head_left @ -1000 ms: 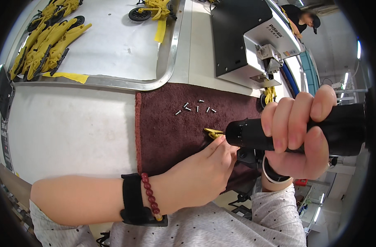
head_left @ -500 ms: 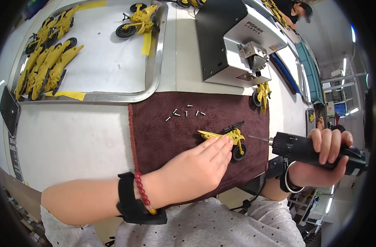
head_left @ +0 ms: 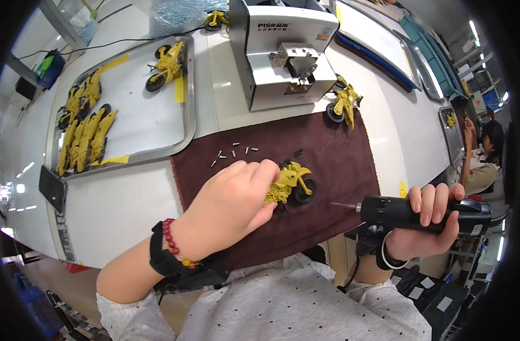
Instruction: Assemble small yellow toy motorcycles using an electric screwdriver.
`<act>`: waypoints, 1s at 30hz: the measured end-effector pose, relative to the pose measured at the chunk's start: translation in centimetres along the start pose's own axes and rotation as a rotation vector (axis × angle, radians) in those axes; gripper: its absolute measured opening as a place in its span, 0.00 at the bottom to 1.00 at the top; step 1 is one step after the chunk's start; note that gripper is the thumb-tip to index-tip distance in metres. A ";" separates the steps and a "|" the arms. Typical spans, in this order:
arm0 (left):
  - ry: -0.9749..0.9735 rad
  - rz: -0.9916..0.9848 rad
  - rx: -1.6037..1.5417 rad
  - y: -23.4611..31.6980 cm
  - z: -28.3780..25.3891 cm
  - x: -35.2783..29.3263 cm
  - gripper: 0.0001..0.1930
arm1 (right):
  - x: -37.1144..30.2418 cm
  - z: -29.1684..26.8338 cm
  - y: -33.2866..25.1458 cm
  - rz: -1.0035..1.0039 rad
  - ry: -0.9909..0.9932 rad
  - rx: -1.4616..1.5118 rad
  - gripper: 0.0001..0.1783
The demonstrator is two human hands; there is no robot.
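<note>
My left hand (head_left: pixel 228 196) pinches the rear part of a yellow toy motorcycle (head_left: pixel 294 177) between thumb and fingers. The toy rests on a dark brown cloth (head_left: pixel 334 153), its black front wheel toward the right; its rear end is hidden behind my hand. Wrapped in my right hand (head_left: pixel 422 241) is a black electric screwdriver (head_left: pixel 385 211). Its thin bit points left over the cloth, apart from the toy. Several small silver screws (head_left: pixel 234 152) lie loose on the cloth beyond my left hand.
A silver-and-black screw feeder machine (head_left: pixel 257 91) stands behind the cloth. Another yellow motorcycle (head_left: pixel 344 105) sits at the cloth's far right edge. At the left, a metal tray (head_left: pixel 189 122) holds several more. A phone-like dark slab (head_left: pixel 52 187) stands farther left. Another person (head_left: pixel 483 156) is at the far right.
My left hand has gone from lying flat over the toy motorcycle to pinching its rear, and the toy has shifted and tilted. My right hand still holds the screwdriver. The whole view has turned rightward.
</note>
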State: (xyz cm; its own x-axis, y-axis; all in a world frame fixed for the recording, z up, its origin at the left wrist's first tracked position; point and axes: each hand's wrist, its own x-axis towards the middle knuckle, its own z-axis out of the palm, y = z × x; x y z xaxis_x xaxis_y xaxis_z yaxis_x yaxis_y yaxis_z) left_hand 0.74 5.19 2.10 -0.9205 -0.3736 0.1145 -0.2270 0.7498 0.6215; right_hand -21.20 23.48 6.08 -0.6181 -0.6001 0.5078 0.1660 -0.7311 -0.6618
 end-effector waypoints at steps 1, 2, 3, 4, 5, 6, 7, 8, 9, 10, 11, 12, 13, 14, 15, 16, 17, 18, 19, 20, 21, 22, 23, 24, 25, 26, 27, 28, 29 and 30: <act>-0.008 -0.023 0.017 0.3 -0.9 -0.8 0.25 | -0.1 -0.1 0.0 0.012 0.007 0.027 0.16; 0.036 -0.083 -0.093 0.6 -1.9 -1.8 0.25 | 0.0 -0.4 0.0 -0.005 0.010 0.041 0.16; 0.082 -0.144 -0.204 0.9 -2.9 -2.9 0.25 | -0.1 -0.8 -0.1 -0.017 0.015 0.053 0.16; 0.043 -0.275 -0.360 2.0 -4.7 -4.2 0.27 | -0.2 -1.3 -1.1 -0.029 0.028 0.049 0.15; 0.030 -0.304 -0.379 2.5 -6.3 -6.9 0.28 | -0.4 -1.7 -1.4 -0.026 0.036 0.075 0.15; 0.071 -0.250 -0.360 2.2 -7.6 -11.4 0.31 | -0.4 -2.0 -1.9 -0.014 0.032 0.116 0.14; 0.152 -0.324 -0.492 2.5 -8.3 -16.3 0.33 | -0.3 -2.5 -2.0 -0.006 0.027 0.150 0.14; 0.206 -0.391 -0.761 1.8 -7.8 -22.6 0.34 | -0.1 -2.7 -2.2 0.011 0.028 0.157 0.13; 0.219 -0.376 -0.904 1.6 -7.2 -26.1 0.33 | -0.3 -3.0 -2.0 0.020 0.029 0.171 0.13; 0.156 -0.624 -0.856 3.8 -7.9 -29.7 0.32 | 0.2 -3.5 -1.9 0.041 0.030 0.201 0.13; 0.088 -0.778 -0.798 3.5 -6.7 -31.0 0.30 | -0.4 -3.5 -1.8 0.037 0.018 0.183 0.13; 0.126 -0.922 -0.796 4.2 -5.2 -32.0 0.30 | -0.2 -3.6 -1.6 0.053 0.022 0.201 0.14; 0.203 -1.079 -0.837 3.8 -2.9 -33.4 0.31 | -0.4 -3.5 -1.4 0.053 0.020 0.215 0.14; 0.248 -1.166 -0.799 2.5 -0.3 -35.1 0.32 | -0.4 -3.3 -1.4 0.060 0.010 0.223 0.14; 0.292 -1.250 -0.761 1.2 2.0 -36.4 0.33 | -0.5 -3.2 -1.3 0.063 0.000 0.229 0.14; 0.162 -1.285 -0.326 0.7 3.5 -37.2 0.33 | -0.5 -3.0 -1.1 0.057 -0.003 0.239 0.14; 0.023 -1.267 0.107 0.0 3.8 -37.2 0.33 | -0.5 -2.7 -1.3 0.057 -0.008 0.215 0.14; -0.022 -1.241 0.059 -0.4 2.9 -36.8 0.31 | -0.6 -2.4 -1.2 0.061 -0.021 0.203 0.14; -0.012 -1.234 0.067 -0.1 0.9 -35.1 0.31 | -0.7 -2.2 -1.2 0.049 -0.025 0.209 0.14; 0.003 -1.088 -0.298 0.9 -1.9 -32.4 0.29 | -1.0 -2.1 -1.2 0.048 -0.034 0.204 0.14; 0.007 -0.908 -0.653 1.7 -4.8 -29.4 0.27 | -1.0 -2.1 -1.4 0.044 -0.040 0.191 0.14; 0.005 -0.732 -0.647 2.4 -7.3 -26.8 0.23 | -1.0 -2.3 -1.5 0.037 -0.039 0.195 0.14; 0.012 -0.621 -0.587 2.6 -9.6 -24.4 0.21 | -1.1 -2.5 -1.6 0.033 -0.039 0.190 0.14; 0.034 -0.565 -0.430 2.1 -11.2 -22.5 0.20 | -1.3 -2.8 -1.6 0.031 -0.038 0.188 0.13; 0.202 -0.694 -0.321 2.1 -11.9 -19.9 0.20 | -1.4 -2.7 -1.8 0.019 -0.033 0.183 0.13; 0.222 -0.592 0.060 0.9 -13.3 -17.1 0.22 | -1.5 -2.5 -1.6 0.035 -0.016 0.195 0.13; 0.329 -0.544 0.267 -1.6 -13.8 -15.0 0.26 | -1.6 -2.4 -1.7 0.042 0.003 0.198 0.13; 0.438 -0.495 0.476 -4.4 -13.9 -13.7 0.30 | -1.7 -2.3 -1.8 0.050 0.015 0.197 0.13; 0.437 -0.384 0.709 -7.2 -14.0 -12.8 0.32 | -1.9 -2.4 -1.9 0.039 0.017 0.196 0.13; 0.352 -0.483 0.701 -8.6 -14.0 -11.7 0.31 | -2.0 -2.7 -2.1 0.030 0.028 0.183 0.13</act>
State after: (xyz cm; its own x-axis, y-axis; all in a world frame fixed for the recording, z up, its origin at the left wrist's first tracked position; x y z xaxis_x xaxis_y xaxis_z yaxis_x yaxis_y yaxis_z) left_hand 17.91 -4.54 6.27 -0.5518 -0.7908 0.2649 -0.8081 0.5854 0.0645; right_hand -22.37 27.08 4.97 -0.6314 -0.6153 0.4720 0.3203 -0.7613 -0.5638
